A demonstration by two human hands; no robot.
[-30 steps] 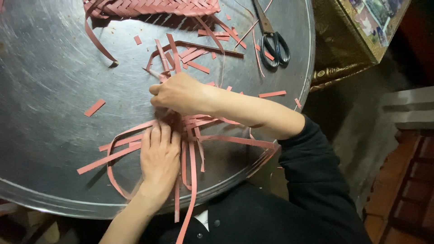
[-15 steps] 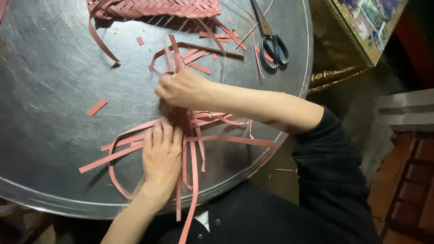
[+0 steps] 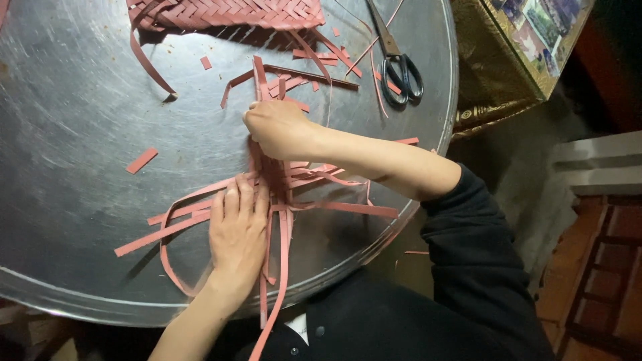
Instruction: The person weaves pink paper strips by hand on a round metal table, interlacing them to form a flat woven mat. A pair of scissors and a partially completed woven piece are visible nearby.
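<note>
My left hand [image 3: 237, 230] lay flat, fingers together, pressing the pink strips [image 3: 200, 217] onto the round metal tray [image 3: 73, 120]. At 12 o'clock from it, my right hand [image 3: 277, 127] was curled, pinching upright strips. Scissors [image 3: 398, 63] lay at 2 o'clock.

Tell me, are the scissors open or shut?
Shut. The scissors lie flat on the round metal tray, blades together in one thin line, black handles side by side.
</note>
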